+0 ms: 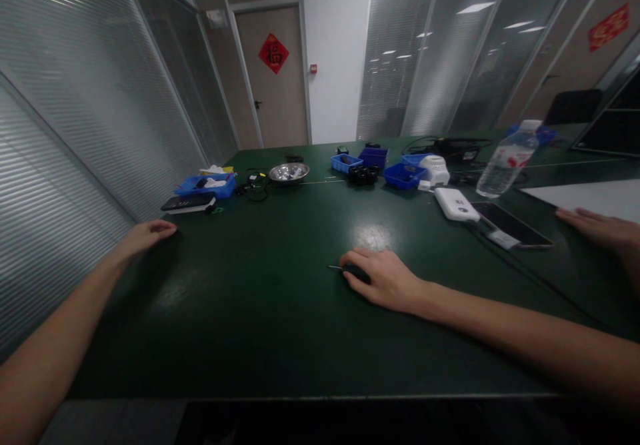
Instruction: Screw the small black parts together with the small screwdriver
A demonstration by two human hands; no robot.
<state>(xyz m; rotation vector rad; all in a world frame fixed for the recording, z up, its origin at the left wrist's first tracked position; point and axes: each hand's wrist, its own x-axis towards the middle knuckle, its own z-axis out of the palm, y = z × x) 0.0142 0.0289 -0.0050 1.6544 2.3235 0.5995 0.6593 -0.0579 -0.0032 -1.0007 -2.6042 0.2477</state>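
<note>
My right hand (383,277) lies on the dark green table (260,298) near its middle, fingers curled over a small black tool with a thin metal tip (336,268), probably a screwdriver. My left hand (147,235) rests at the table's left edge, fingers loosely curled down against the surface with nothing visible in them. Both forearms stretch out over the table.
Another person's hand (600,228) lies flat at the right. Nearby are a phone (513,225), a white device (454,204) and a water bottle (507,158). Farther back stand blue bins (403,175), a metal bowl (289,172), black parts (363,174) and a blue tray (207,185).
</note>
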